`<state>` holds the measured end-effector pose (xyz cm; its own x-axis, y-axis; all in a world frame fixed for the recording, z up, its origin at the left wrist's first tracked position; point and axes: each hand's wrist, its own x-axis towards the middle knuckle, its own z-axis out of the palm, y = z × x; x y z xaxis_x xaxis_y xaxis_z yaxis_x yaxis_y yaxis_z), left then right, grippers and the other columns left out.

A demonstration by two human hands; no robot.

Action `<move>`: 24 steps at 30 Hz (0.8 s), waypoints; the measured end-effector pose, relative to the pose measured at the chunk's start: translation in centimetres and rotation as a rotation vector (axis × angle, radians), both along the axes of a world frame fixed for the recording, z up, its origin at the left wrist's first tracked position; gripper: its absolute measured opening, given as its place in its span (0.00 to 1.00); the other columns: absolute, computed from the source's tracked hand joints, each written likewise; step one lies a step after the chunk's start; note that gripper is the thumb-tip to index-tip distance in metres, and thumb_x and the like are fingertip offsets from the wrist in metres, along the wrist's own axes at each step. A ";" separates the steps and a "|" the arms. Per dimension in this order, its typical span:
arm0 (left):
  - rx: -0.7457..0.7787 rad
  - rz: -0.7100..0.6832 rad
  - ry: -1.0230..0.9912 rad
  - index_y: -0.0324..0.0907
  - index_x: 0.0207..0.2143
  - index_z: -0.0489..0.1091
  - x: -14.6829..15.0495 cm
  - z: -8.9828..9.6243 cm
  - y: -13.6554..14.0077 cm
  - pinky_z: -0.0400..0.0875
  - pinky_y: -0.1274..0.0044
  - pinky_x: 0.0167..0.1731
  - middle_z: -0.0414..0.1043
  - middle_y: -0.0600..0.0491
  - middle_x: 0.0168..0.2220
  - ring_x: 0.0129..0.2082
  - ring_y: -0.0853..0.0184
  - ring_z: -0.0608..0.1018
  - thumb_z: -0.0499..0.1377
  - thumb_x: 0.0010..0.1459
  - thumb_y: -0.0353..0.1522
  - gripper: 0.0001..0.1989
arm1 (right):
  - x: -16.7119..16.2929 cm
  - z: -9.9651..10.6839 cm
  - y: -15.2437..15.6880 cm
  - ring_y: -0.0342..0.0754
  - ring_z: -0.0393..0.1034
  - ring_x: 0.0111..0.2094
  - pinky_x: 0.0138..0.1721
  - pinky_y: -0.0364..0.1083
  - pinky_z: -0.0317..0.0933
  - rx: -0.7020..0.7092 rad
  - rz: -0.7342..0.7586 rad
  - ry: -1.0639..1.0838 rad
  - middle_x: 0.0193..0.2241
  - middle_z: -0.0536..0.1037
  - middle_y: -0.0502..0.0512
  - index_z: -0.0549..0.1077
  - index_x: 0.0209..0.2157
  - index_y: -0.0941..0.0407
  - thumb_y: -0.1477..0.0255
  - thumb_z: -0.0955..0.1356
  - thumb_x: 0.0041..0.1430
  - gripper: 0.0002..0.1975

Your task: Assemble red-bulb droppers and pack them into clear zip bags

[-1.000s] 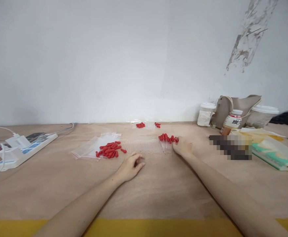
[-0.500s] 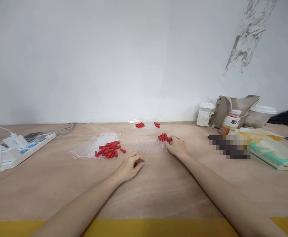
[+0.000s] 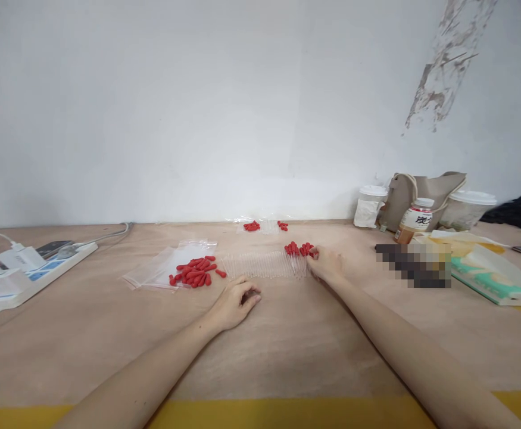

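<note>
On the table, my left hand rests with its fingers loosely curled, thumb apart from them and nothing visible in between. Just beyond it lies a row of thin clear glass tubes. My right hand is at the row's right end, fingertips pinched at a red rubber bulb beside the last tubes; its fingers partly hide the spot. Next to it, several droppers have red bulbs on their tubes. A pile of loose red rubber bulbs lies to the left, partly on clear plastic bags.
Against the wall lies a clear bag holding more red bulbs. A white power strip with chargers is at left. At right stand a lidded cup, a drink bottle, a grey bag and a green-and-white packet.
My right hand has shifted slightly right along the row, uncovering droppers with red bulbs that it partly hid before. My left hand stays in place. The view has turned very slightly.
</note>
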<state>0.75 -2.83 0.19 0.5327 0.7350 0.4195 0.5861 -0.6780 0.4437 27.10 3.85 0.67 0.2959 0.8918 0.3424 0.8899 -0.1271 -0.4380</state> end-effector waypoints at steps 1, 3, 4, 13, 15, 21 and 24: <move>0.001 -0.001 0.000 0.41 0.34 0.69 0.0 0.0 0.0 0.64 0.77 0.31 0.65 0.53 0.31 0.28 0.70 0.69 0.53 0.55 0.30 0.06 | -0.1 0.0 -0.1 0.50 0.67 0.35 0.40 0.49 0.47 0.009 0.001 0.007 0.30 0.75 0.51 0.72 0.34 0.52 0.67 0.62 0.49 0.11; -0.003 -0.001 -0.004 0.41 0.34 0.69 0.0 0.0 0.0 0.64 0.77 0.31 0.65 0.53 0.31 0.28 0.69 0.69 0.53 0.55 0.31 0.06 | -0.4 0.1 -0.3 0.49 0.67 0.34 0.40 0.48 0.47 0.033 0.022 0.013 0.29 0.75 0.51 0.72 0.33 0.52 0.65 0.62 0.49 0.11; -0.007 -0.001 -0.007 0.41 0.34 0.68 0.1 0.0 0.0 0.65 0.77 0.31 0.65 0.53 0.31 0.28 0.69 0.69 0.53 0.55 0.31 0.06 | -0.8 0.1 -0.5 0.48 0.67 0.34 0.39 0.47 0.47 0.049 0.047 0.008 0.29 0.75 0.51 0.71 0.33 0.53 0.64 0.62 0.50 0.12; 0.003 0.007 0.002 0.41 0.33 0.68 0.1 0.0 0.0 0.65 0.76 0.31 0.66 0.52 0.32 0.29 0.68 0.69 0.52 0.55 0.32 0.06 | -2.9 -0.5 -1.1 0.48 0.67 0.33 0.41 0.48 0.45 0.082 0.198 -0.161 0.26 0.75 0.51 0.71 0.39 0.49 0.65 0.62 0.52 0.13; 0.006 0.007 0.008 0.41 0.34 0.68 0.1 0.0 0.0 0.65 0.77 0.31 0.66 0.52 0.32 0.29 0.68 0.70 0.52 0.55 0.32 0.07 | -2.6 -0.6 -0.9 0.48 0.68 0.33 0.41 0.48 0.46 0.087 0.180 -0.141 0.27 0.76 0.50 0.71 0.38 0.49 0.68 0.61 0.52 0.12; 0.001 0.010 0.016 0.41 0.34 0.68 0.0 0.0 0.1 0.64 0.77 0.31 0.66 0.53 0.32 0.29 0.69 0.70 0.52 0.55 0.31 0.06 | -1.8 -0.5 -0.8 0.47 0.68 0.34 0.40 0.47 0.47 0.065 0.136 -0.054 0.29 0.77 0.49 0.73 0.32 0.50 0.72 0.61 0.50 0.11; -0.003 0.008 0.010 0.41 0.34 0.68 0.0 0.0 0.1 0.64 0.77 0.31 0.66 0.53 0.32 0.29 0.69 0.70 0.52 0.55 0.31 0.06 | -1.6 -0.6 -0.9 0.47 0.68 0.33 0.40 0.48 0.46 0.075 0.143 -0.026 0.28 0.76 0.47 0.73 0.31 0.49 0.71 0.61 0.49 0.10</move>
